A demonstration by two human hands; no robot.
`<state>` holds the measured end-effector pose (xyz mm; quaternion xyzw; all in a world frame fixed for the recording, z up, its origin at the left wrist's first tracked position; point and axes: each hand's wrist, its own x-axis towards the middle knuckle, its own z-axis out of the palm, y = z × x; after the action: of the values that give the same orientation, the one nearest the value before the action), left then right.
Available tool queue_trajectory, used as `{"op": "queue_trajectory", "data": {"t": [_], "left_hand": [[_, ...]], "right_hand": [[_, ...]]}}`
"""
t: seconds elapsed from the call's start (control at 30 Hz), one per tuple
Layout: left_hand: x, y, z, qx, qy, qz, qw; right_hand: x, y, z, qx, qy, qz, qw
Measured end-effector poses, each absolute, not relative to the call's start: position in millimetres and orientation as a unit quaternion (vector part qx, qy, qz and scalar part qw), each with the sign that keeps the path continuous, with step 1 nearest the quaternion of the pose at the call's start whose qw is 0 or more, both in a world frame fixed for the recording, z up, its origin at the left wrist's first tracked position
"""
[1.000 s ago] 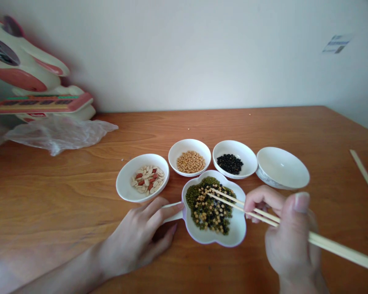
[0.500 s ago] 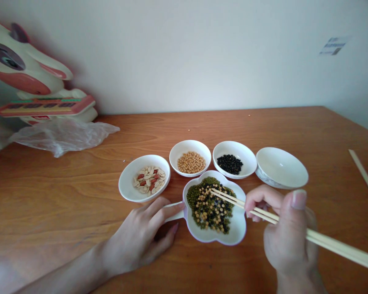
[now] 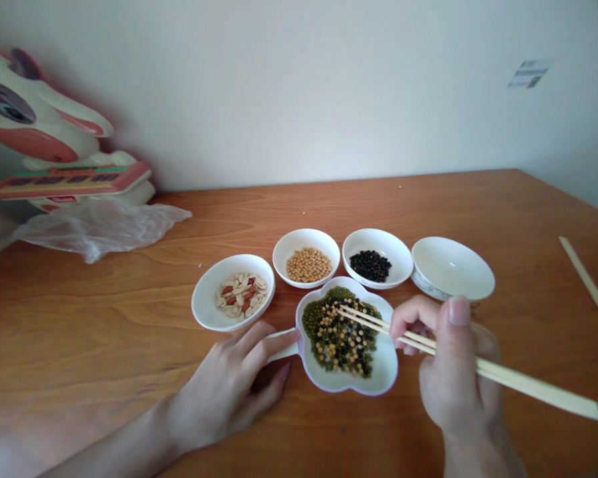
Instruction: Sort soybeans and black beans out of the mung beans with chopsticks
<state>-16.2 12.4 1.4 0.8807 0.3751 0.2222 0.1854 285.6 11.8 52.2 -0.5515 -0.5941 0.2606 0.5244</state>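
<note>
My left hand [image 3: 234,378] grips the short handle of a white flower-shaped dish [image 3: 383,368] with a lilac rim. Green, black and yellow beans [image 3: 346,338] lie mixed in this dish, with mostly green ones along its upper left. Wooden chopsticks [image 3: 533,385] are held in my right hand [image 3: 456,362], its thumb pointing up. Their tips rest among the beans, slightly apart; whether a bean is pinched between them is too small to tell. Behind the dish stand a bowl of yellow soybeans [image 3: 307,264], a bowl of black beans [image 3: 371,265] and a bowl of peanuts [image 3: 242,295].
A white bowl [image 3: 453,265] with nothing visible inside stands behind my right hand. Far right on the wooden table [image 3: 104,332] lies a pale flat strip [image 3: 585,275]. A clear plastic bag [image 3: 104,226] and a cow-shaped toy keyboard [image 3: 70,179] occupy the back left, against the wall.
My right hand and the chopsticks have shifted slightly left, the tips staying in the beans. My left hand still grips the handle. The whole view has moved a little.
</note>
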Motion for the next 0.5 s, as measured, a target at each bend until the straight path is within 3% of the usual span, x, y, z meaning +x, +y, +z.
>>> {"op": "queue_trajectory", "data": {"t": [0.5], "left_hand": [[-14.8,12.9,3.7,0.883,0.371,0.228,0.175]], "right_hand": [[284.4,9.6,47.4,-0.519,-0.597,0.257,0.556]]}}
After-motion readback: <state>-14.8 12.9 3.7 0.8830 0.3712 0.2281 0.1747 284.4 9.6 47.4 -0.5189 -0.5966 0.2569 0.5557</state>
